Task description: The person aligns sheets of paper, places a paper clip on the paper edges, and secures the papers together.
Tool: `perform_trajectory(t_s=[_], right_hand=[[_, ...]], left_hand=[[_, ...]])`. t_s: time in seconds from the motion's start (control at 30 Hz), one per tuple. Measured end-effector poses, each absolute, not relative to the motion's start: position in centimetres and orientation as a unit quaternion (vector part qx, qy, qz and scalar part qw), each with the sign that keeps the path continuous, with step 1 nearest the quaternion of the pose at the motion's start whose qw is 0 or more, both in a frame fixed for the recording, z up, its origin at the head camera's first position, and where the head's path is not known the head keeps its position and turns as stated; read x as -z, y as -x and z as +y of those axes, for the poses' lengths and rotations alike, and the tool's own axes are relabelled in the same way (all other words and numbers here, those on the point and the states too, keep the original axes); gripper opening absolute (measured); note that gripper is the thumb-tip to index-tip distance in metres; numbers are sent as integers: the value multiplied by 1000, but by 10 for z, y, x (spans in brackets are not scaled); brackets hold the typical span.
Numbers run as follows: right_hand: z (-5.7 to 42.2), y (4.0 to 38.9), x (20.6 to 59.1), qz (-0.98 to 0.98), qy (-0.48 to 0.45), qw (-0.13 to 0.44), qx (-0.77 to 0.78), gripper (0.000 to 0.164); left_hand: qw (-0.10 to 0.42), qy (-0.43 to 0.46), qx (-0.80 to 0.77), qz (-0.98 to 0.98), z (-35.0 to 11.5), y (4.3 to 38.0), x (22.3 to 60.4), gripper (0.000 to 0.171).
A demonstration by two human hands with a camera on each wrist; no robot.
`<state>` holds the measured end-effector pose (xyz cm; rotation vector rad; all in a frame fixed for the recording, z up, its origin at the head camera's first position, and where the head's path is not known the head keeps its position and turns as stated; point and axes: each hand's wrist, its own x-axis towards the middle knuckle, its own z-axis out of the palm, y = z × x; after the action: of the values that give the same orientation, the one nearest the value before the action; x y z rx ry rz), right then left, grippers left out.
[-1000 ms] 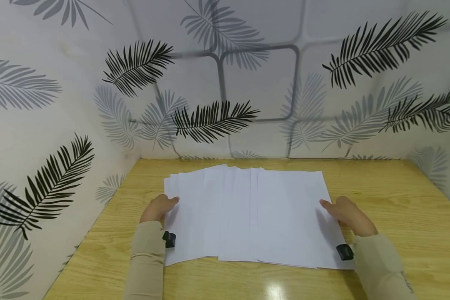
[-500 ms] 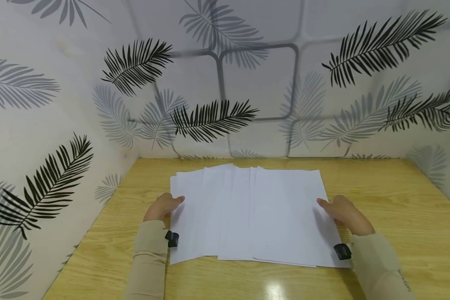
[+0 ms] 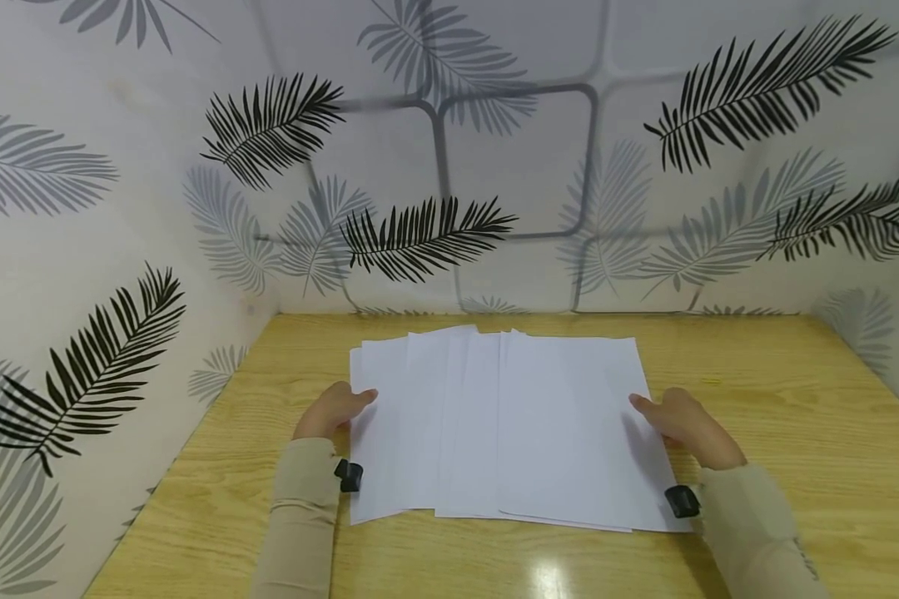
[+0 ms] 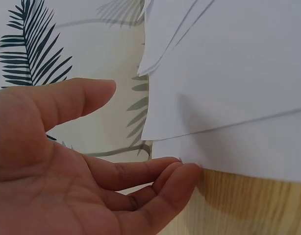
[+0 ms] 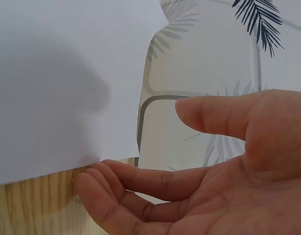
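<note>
Several white paper sheets (image 3: 562, 424) lie fanned out and overlapping on the wooden table, their edges uneven along the top and the left side. My left hand (image 3: 335, 409) is at the stack's left edge. In the left wrist view its fingertips (image 4: 182, 171) meet the edge of the lowest sheet (image 4: 229, 156), while the thumb stands well apart. At the opposite edge is my right hand (image 3: 677, 420). The right wrist view has its loosely bent fingers (image 5: 155, 181) touching the paper's (image 5: 52, 107) side, thumb raised away from it. Neither hand pinches a sheet.
The wooden table (image 3: 434, 557) extends around the paper on all sides. Behind it and at the left rise walls (image 3: 524, 166) covered in leaf-patterned paper. A tiny yellow mark (image 3: 711, 381) shows on the table beyond the right hand.
My left hand has moved right, carrying the left-hand sheets inward so the fan is narrower. My right hand has shifted slightly left with the right edge.
</note>
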<state>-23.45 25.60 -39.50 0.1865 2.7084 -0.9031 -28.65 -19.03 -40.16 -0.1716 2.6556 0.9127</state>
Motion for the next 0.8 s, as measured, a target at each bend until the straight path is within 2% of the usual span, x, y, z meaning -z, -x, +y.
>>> perform_trajectory(t_s=[0.27,0.8], right_hand=[[253,232,398,930,-64,135,335,44],[249,234,396,933,-67,125,330,43]], left_hand=[[162,46,-322,931,-182,287,403,59],[169,39,-376,910,-166,288,405,51]])
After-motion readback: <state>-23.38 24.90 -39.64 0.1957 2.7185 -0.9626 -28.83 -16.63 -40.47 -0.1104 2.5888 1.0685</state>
